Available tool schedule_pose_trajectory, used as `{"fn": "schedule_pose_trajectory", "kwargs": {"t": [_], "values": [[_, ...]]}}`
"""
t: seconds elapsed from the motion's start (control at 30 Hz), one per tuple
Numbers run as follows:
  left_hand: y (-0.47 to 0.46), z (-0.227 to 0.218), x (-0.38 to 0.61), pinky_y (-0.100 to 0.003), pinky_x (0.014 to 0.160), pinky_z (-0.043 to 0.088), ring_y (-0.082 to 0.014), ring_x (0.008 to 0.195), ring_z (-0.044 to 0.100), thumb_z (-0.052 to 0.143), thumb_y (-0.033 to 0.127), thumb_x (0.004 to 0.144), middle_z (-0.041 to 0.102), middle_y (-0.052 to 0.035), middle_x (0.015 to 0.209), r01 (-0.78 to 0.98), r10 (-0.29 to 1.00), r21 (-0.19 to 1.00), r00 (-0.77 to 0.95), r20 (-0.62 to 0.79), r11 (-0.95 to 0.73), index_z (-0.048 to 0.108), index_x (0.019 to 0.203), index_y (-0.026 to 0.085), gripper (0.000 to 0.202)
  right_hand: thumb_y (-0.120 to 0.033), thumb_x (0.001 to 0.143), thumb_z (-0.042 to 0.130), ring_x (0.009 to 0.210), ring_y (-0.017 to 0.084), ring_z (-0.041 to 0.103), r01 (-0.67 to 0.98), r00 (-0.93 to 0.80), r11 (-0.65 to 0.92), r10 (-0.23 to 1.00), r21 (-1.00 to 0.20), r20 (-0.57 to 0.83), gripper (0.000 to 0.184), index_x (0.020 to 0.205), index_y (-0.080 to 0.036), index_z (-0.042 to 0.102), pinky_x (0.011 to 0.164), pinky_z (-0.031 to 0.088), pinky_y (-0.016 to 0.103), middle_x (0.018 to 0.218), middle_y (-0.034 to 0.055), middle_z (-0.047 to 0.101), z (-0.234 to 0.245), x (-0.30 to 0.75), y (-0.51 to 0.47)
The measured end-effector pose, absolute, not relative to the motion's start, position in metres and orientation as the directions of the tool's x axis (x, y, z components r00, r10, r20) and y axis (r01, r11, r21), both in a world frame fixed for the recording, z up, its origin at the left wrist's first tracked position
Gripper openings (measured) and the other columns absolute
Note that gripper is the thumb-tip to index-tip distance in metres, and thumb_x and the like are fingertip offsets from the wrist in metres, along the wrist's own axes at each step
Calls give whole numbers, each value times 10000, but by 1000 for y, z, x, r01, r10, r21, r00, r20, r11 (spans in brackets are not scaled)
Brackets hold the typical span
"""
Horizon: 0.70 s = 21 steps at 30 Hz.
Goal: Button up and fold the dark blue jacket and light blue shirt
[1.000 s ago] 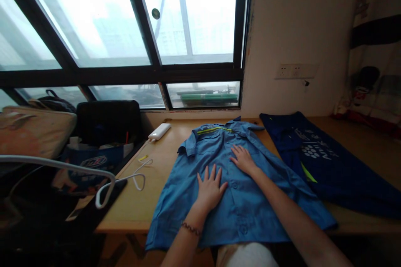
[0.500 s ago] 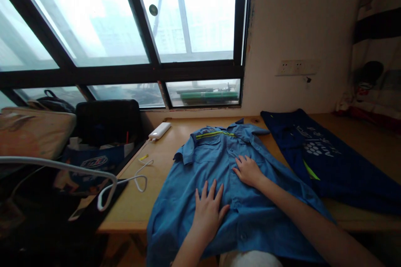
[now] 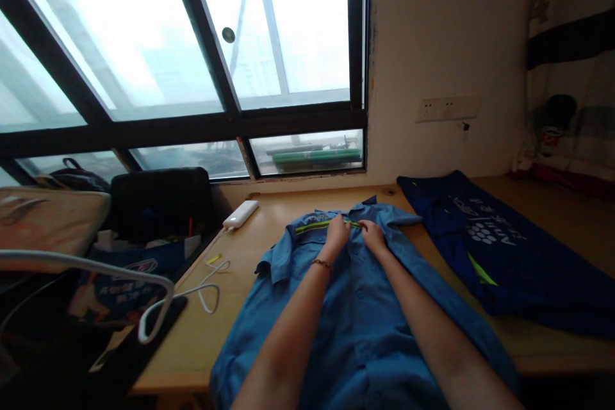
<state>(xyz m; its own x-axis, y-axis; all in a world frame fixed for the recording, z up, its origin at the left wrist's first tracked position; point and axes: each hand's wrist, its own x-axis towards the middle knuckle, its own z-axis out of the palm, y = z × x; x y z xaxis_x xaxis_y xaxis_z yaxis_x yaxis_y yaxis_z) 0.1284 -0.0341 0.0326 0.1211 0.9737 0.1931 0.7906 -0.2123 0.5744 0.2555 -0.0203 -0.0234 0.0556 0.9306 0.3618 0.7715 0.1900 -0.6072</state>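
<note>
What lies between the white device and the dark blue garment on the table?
In the head view, the light blue shirt lies there, with tabletop showing too.

A narrow, dark reddish-brown bracelet (image 3: 321, 263) of small links or beads, too fine to tell which, circled the wrist below the left hand (image 3: 337, 234), while the right hand (image 3: 373, 236) and both forearms (image 3: 294, 327) were bare.

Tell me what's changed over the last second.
The left hand and right hand have left their flat rest on the middle of the blue shirt and moved up toward its collar; their fingers now appear to pinch its front by the yellow stripe. The shirt has slid slightly toward the person. The navy garment and white power bank stayed put.
</note>
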Motion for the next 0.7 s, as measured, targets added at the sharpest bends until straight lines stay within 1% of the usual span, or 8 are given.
{"fn": "schedule_pose_trajectory", "kwargs": {"t": [0.1, 0.17, 0.3, 0.37, 0.47, 0.57, 0.63, 0.7], "values": [[-1, -3, 136, -232, 593, 357, -164, 691, 535, 584, 382, 707, 595, -96, 761, 744, 979, 650, 31, 201, -157, 565, 814, 98, 304, -97, 746, 335, 929, 162, 578, 756, 57, 213, 920, -619, 388, 383, 982, -162, 630, 852, 414, 275, 992, 55, 645, -41, 260, -13], [13, -26, 135, -217, 573, 344, -143, 650, 519, 630, 378, 657, 580, -47, 707, 665, 973, 726, 8, 231, -177, 575, 791, 126, 291, -101, 741, 336, 913, 162, 586, 722, 75, 228, 913, -653, 402, 383, 979, -162, 631, 842, 427, 275, 973, 53, 652, -50, 264, -6], [32, -50, 128, -189, 551, 341, -99, 583, 476, 659, 249, 613, 520, 22, 619, 340, 973, 914, 18, 231, -223, 576, 834, 135, 262, -134, 743, 347, 906, 174, 589, 562, 151, 311, 873, -767, 464, 368, 972, -170, 632, 843, 436, 302, 964, 57, 653, -55, 266, 4], [35, -52, 127, -179, 541, 343, -81, 559, 460, 649, 198, 606, 497, 37, 599, 152, 978, 966, 25, 209, -211, 565, 834, 123, 254, -160, 755, 352, 915, 177, 583, 482, 149, 377, 854, -791, 498, 352, 967, -172, 634, 852, 431, 315, 975, 56, 649, -53, 264, 7], [33, -49, 126, -170, 507, 336, -61, 517, 446, 638, 157, 594, 487, 48, 593, -46, 989, 989, 42, 141, -139, 554, 866, 122, 286, -193, 765, 378, 934, 177, 574, 354, 103, 441, 858, -825, 503, 325, 960, -171, 636, 864, 423, 327, 991, 54, 644, -50, 262, 8], [26, -43, 123, -165, 458, 319, -48, 477, 440, 643, 148, 582, 511, 38, 617, -119, 996, 993, 78, 33, -24, 554, 910, 121, 341, -208, 759, 410, 941, 178, 571, 246, 68, 448, 877, -860, 476, 304, 954, -169, 640, 865, 421, 329, 993, 55, 644, -48, 262, 7], [22, -40, 121, -163, 440, 317, -48, 472, 449, 655, 157, 576, 542, 13, 649, -138, 986, 990, 164, -13, 36, 567, 896, 113, 334, -220, 762, 416, 938, 179, 570, 209, 63, 437, 887, -875, 458, 304, 965, -171, 638, 857, 424, 333, 990, 53, 645, -47, 262, 7], [18, -37, 118, -167, 450, 337, -55, 489, 474, 669, 168, 569, 571, -15, 686, -168, 954, 983, 300, -25, 79, 584, 868, 108, 316, -232, 765, 422, 935, 178, 567, 205, 62, 433, 889, -878, 453, 302, 969, -175, 638, 856, 421, 335, 983, 49, 646, -47, 262, 6]]}}
